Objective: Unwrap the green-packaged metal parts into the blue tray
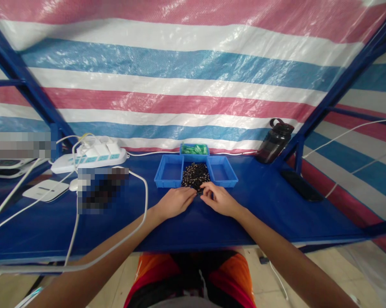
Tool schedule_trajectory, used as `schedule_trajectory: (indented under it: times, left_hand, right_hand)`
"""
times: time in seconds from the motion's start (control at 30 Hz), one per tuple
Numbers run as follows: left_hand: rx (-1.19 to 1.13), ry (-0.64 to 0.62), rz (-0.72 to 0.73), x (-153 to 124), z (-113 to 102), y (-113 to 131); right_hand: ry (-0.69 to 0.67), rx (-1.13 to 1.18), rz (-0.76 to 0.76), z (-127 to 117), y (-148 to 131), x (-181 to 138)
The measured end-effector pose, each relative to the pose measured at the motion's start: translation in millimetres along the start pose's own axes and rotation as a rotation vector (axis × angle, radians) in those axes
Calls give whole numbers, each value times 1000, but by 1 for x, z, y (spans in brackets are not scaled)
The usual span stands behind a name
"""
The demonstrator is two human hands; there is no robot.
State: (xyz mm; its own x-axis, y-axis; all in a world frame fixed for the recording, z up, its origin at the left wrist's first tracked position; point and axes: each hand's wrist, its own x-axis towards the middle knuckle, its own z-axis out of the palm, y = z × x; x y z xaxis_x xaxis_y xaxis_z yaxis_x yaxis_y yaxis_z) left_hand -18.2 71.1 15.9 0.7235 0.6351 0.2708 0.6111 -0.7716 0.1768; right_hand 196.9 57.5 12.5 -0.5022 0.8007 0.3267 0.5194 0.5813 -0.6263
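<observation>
A pile of small black pieces with pale, shiny bits (195, 174) lies on the blue table, between two blue trays. My left hand (176, 202) rests at the pile's near left edge, its fingers stretched out and lying flat. At the near right edge is my right hand (221, 199), with fingers bent and a gap between thumb and forefinger; no held piece shows. The left blue tray (169, 185) and the right blue tray (223, 184) show bare floors. Behind the pile, a smaller blue tray (195, 157) holds green pieces (194, 149).
A dark bottle (274, 141) stands at the back right, near a black flat object (302, 185). To the left are a white power strip (92, 160), a white flat device (45, 190) and a loose white cable (146, 192). Blue frame posts (336, 94) border the table.
</observation>
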Motion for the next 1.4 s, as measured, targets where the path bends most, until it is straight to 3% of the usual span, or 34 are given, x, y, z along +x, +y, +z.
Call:
schedule_trajectory:
  times: [0.17,0.57,0.67,0.8,0.9,1.0,1.2,1.3,1.4]
  left_hand:
    - [-22,-1,-4,-1,2,0]
    - [13,-35,-2,-2,-4,1]
    - [-19,2,-43,-3,-7,1]
    - [24,49,-99,-3,-9,-3]
    - [72,21,-58,-4,-6,-6]
    - [69,23,-29,-6,-4,-8]
    - [142,-41,-9,-6,-6,-9]
    - [165,-53,-3,-5,-8,-8]
    - [177,-59,-6,-5,-7,-7]
  right_hand:
    - [49,-41,-109,0,-2,0]
    - [-90,-406,-365,0,-9,-3]
    - [-65,-456,-400,-3,-5,-3]
    - [136,-470,-303,-19,8,-1]
    - [323,-486,-151,-30,21,3]
    - [424,-528,-42,-33,33,6]
    - [619,-448,0,-38,37,3]
    - [646,-390,15,-40,30,0]
    - [526,-314,-16,-33,21,-3]
